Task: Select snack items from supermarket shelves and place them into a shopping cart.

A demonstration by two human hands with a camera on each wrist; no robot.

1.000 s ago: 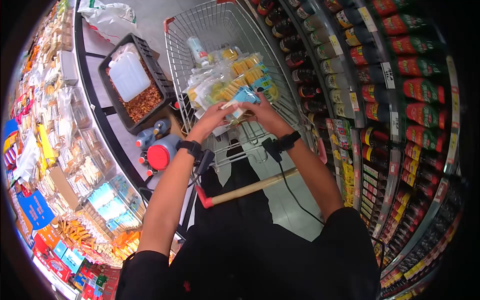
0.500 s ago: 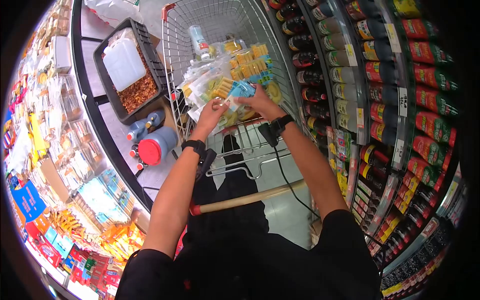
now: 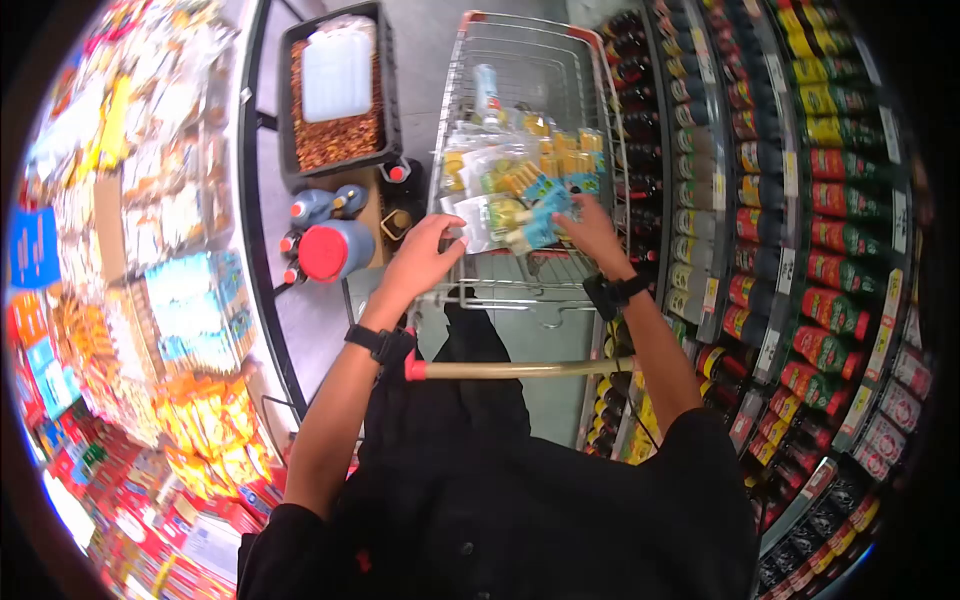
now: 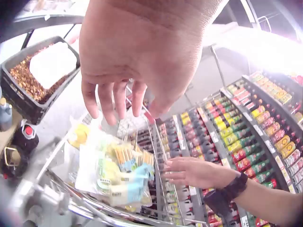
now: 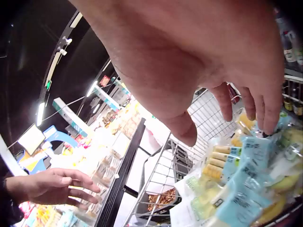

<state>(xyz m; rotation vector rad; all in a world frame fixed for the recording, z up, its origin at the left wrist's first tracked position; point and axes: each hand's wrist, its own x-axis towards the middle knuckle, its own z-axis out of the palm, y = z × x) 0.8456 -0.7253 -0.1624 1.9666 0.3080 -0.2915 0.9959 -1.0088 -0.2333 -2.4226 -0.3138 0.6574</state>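
Observation:
Bagged foods lie piled in a wire shopping cart (image 3: 520,17). Uppermost at the near side is a light-blue and white plastic packet (image 3: 543,222), also seen as a blue-labelled packet (image 5: 244,203) in the right wrist view. My right hand (image 3: 597,240) hovers beside that packet's right end, fingers extended and thumb apart, holding nothing. My left hand (image 3: 422,258) is over the cart's near left corner, its fingers loosely bent and free of any item. Packs of yellow sticks (image 3: 570,160) and a white cylindrical container (image 3: 487,92) lie farther inside the cart.
The cart's handle (image 3: 500,370) crosses before my body. On the left stand a dark crate (image 3: 390,120) of reddish-brown food, a red-lidded jug (image 3: 323,250) and shelves of packaged snacks (image 3: 200,300). Bottle shelves (image 3: 760,190) line the right.
Both hands held the blue packet together earlier; now it lies on the pile and they have parted, left hand leftward, right hand rightward. The head view has shifted, so the cart appears farther right.

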